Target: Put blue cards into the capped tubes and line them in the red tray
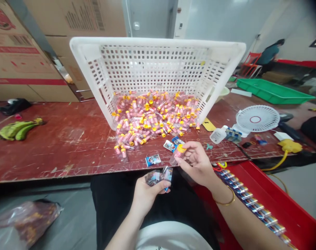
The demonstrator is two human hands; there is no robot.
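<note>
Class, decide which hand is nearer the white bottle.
Right. The right hand is below and left of the white bottle in the picture; the left hand is farther left and lower.

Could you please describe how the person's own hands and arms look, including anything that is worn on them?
The left hand and right hand are bare, without gloves. No sleeve shows on the left forearm or the right forearm. A thin, gold-coloured bangle circles the right one near the hand; none shows on the left.
</note>
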